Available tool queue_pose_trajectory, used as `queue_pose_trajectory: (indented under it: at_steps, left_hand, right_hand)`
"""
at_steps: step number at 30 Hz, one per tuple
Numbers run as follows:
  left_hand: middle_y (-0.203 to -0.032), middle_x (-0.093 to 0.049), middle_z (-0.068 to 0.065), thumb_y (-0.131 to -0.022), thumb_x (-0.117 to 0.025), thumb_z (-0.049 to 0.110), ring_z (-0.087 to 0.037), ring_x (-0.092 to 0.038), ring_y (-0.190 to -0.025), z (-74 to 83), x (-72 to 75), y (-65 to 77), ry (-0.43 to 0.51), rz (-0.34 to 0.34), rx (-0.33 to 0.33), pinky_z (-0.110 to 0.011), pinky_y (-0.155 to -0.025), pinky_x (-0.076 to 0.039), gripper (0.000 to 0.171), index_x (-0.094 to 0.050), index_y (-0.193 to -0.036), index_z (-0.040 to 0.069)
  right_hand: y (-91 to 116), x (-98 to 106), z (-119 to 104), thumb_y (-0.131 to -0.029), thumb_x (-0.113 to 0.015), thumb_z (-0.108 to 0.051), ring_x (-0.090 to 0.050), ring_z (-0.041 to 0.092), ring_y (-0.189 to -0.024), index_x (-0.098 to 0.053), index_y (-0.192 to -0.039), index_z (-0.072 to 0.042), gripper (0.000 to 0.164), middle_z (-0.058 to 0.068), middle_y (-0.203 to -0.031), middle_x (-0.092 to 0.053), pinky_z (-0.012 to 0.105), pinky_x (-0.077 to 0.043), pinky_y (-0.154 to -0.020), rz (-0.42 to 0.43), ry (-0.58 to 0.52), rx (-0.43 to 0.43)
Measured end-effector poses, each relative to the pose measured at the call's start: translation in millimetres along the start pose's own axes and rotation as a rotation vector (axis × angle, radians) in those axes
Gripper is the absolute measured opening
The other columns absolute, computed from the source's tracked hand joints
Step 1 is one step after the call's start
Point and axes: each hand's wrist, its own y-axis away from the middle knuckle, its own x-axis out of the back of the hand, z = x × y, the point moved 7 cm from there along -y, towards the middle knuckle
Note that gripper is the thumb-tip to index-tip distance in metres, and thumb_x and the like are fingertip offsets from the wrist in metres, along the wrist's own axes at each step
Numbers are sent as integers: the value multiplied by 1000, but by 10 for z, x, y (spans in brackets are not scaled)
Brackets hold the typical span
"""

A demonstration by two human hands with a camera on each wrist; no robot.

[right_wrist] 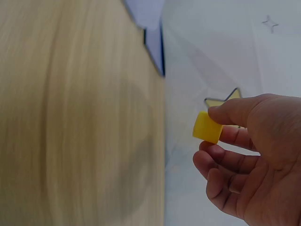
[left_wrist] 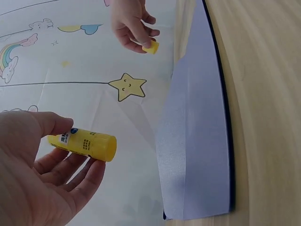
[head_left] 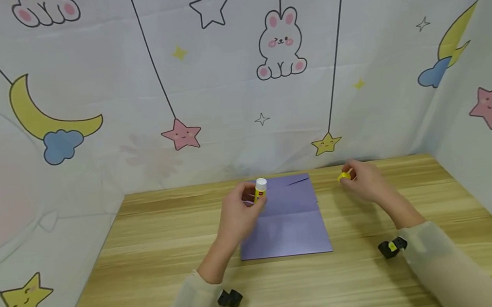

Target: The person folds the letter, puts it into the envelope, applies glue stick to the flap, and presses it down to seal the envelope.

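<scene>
My left hand (head_left: 239, 216) grips a yellow glue stick (head_left: 260, 191) upright, its white top end exposed. In the left wrist view the glue stick (left_wrist: 89, 144) lies between thumb and fingers, with printed text along its side. Off to the right, my right hand (head_left: 366, 182) pinches the small yellow cap (head_left: 343, 176) between thumb and fingertips. The right wrist view shows that cap (right_wrist: 207, 127) held at the thumb tip, the other fingers curled below. Beneath and beside the left hand lies a purple paper envelope (head_left: 285, 233), its flap folded open toward the back.
The envelope rests on a wood-grain table (head_left: 166, 248). Behind the table hangs a white cloth backdrop (head_left: 222, 82) printed with stars, moons and a rabbit; it also runs along both sides. A small black device (head_left: 230, 298) sits at the left wrist, another (head_left: 392, 247) at the right.
</scene>
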Motion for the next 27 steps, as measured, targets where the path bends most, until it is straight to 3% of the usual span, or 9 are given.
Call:
queue_pose_trajectory:
  at_steps: [9, 17, 23, 27]
  left_hand:
    - [-107, -73, -10, -92, -82, 11, -33, -72, -96, -49, 33, 14, 152, -30, 130, -35, -78, -62, 30, -69, -117, 1]
    - [-110, -70, -15, -93, -81, 10, -28, -73, -93, -86, 3, -8, 286, -57, 192, -37, -79, -64, 32, -66, -118, -2]
    - [-112, -68, -18, -94, -80, 9, -28, -73, -97, -133, -19, -10, 418, -60, 261, -38, -81, -64, 33, -63, -119, -5]
    - [-114, -66, -20, -94, -79, 6, -28, -72, -97, -147, -20, 4, 508, -54, 317, -38, -82, -64, 34, -60, -119, -7]
  right_hand:
    - [-90, -75, 206, -100, -66, -13, -63, 39, -97, -63, -120, 7, 29, 25, -111, -68, 56, -53, -81, -70, 156, -36]
    - [-98, -145, 305, -100, -68, -13, -64, 46, -108, -62, -123, 8, 31, 30, -122, -66, 62, -53, -88, -88, 216, -44]
    - [-89, -179, 317, -102, -67, -17, -55, 55, -126, -48, -143, 13, 54, 38, -139, -56, 68, -47, -101, -86, 231, -59]
    - [-53, -111, 108, -105, -65, -25, -48, 56, -133, -35, -153, 14, 69, 40, -147, -46, 69, -42, -107, -48, 206, -52]
